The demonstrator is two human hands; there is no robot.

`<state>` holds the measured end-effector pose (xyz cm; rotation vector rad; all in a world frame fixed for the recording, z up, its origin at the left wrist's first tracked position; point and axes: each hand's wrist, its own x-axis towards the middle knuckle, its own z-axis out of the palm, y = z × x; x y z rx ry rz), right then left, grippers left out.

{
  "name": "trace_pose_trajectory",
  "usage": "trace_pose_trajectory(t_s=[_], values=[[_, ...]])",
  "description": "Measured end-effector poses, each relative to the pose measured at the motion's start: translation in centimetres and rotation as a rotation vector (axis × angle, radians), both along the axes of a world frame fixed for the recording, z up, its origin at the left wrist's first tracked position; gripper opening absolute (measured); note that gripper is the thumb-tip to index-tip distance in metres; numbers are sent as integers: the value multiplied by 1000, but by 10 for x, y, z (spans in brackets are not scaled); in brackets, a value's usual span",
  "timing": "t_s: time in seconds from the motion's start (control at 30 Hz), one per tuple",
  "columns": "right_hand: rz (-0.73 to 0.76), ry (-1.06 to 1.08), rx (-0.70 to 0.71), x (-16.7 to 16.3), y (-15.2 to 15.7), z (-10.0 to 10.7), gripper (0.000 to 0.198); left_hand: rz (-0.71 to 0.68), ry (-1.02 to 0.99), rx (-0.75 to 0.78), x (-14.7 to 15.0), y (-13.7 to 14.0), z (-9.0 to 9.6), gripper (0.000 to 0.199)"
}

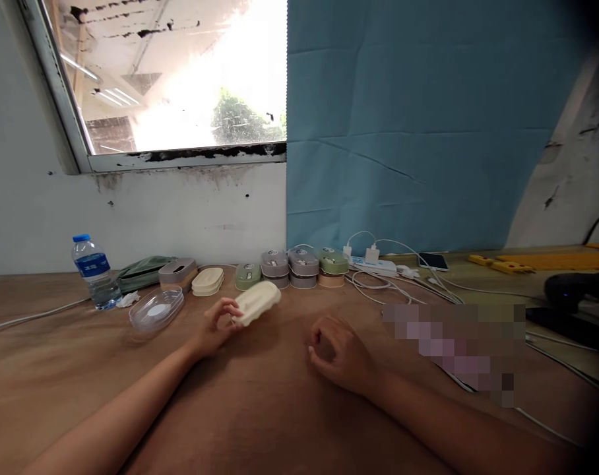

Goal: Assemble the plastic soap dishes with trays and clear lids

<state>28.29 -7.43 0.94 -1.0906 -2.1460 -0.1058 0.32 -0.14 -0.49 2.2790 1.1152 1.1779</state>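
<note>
My left hand [221, 324] grips the near left end of a cream oval lid-like piece [257, 301] with a recessed middle, thumb below and fingers on top. The piece is tilted, raised a little over the table. My right hand [340, 353] rests on the table to the right, fingers loosely curled, with a gap between thumb and fingertips and nothing visible in it. Similar cream pieces [208, 281] lie stacked behind my left hand. A clear plastic oval container [157, 309] is to its left.
Along the wall stand grey lunch boxes [274, 264] and green boxes [332, 260]. A grey-and-tan box [177, 272], a green pouch [141, 272] and a water bottle [94, 274] are at left. White cables run from a power strip [376, 265] near a phone [433, 262].
</note>
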Motion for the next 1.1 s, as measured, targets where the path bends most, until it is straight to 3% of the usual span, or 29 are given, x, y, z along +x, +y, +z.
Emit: trace_pose_trajectory(t_s=[0.13,0.23,0.3,0.37,0.43,0.5,0.6,0.73,0.87,1.0,1.1], values=[[138,-21,26,-2,-1,1,27,-236,113,-254,3,-36,6,27],[208,-108,-46,-5,-2,0,38,-357,229,-234,5,-45,20,22],[215,-130,-73,-6,-1,-3,35,-399,303,-151,1,-36,34,24],[223,-143,-88,-6,0,-4,27,-263,310,-35,-10,-12,49,27],[225,-159,-95,-6,1,-5,21,102,301,98,-29,21,63,23],[216,-173,-90,-7,0,-5,18,539,406,113,-53,56,71,23],[207,-186,-74,-7,0,-5,17,732,448,47,-87,92,72,33],[190,-187,-69,-7,0,-7,17,846,480,-44,-112,108,61,40],[158,-172,-77,-7,1,-8,17,868,442,-57,-116,111,52,40],[160,-167,-83,-7,0,-8,16,851,354,30,-104,105,59,38],[154,-151,-55,-7,0,-7,29,767,131,170,-80,80,66,39]])
